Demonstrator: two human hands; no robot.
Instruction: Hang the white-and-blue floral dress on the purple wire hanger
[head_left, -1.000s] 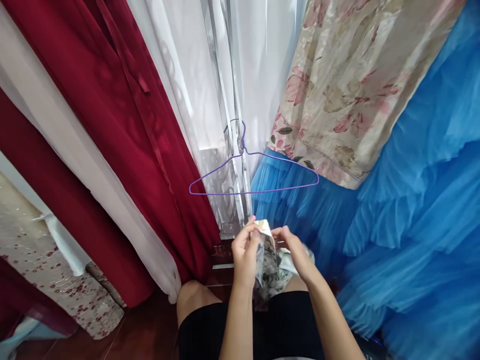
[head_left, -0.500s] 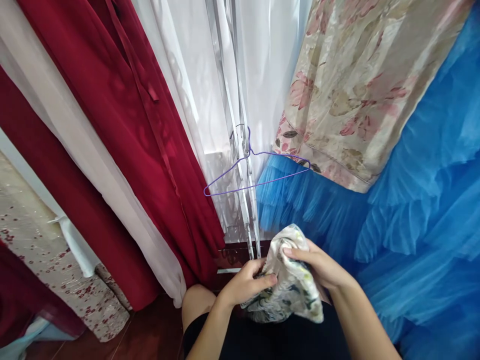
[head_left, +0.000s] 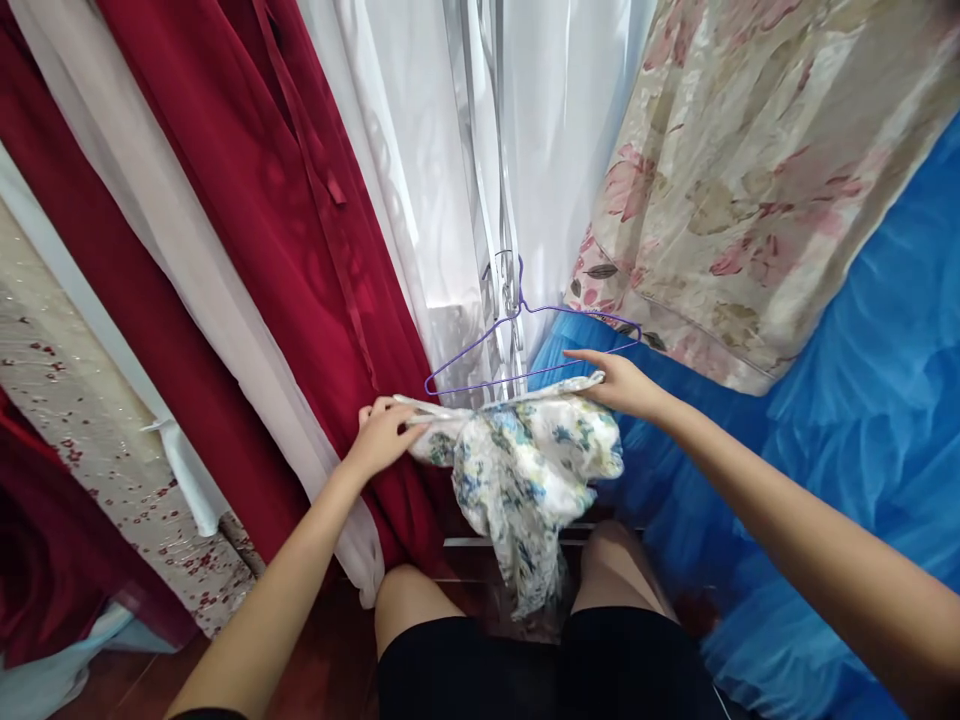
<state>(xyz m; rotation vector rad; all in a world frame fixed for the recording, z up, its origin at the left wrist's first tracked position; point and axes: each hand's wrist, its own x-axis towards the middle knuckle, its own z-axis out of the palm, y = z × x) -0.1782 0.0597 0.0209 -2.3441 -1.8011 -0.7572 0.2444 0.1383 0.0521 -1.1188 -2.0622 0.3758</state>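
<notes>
A white floral-print garment [head_left: 532,460] with blue, green and yellow flowers hangs stretched between my two hands. My left hand [head_left: 382,435] pinches its upper left edge. At the upper right edge, my right hand [head_left: 615,380] grips the cloth between thumb and fingers, with the index finger pointing out to the left. Just behind the garment's top edge is a purple wire hanger [head_left: 480,342], hooked on a silvery hanging strip [head_left: 504,200]. The hanger carries nothing. Below the hands the garment drops in loose folds toward my knees.
Dark red drapes [head_left: 247,230] and a pale pink cloth [head_left: 187,220] hang on the left. White fabric [head_left: 420,150] is behind the strip. A beige floral cloth [head_left: 720,200] and ruffled blue tulle [head_left: 840,400] fill the right. The dark red floor [head_left: 315,640] shows below.
My hands have moved up and apart, spreading the bunched garment along its top edge near the hanger. The view has shifted slightly left.
</notes>
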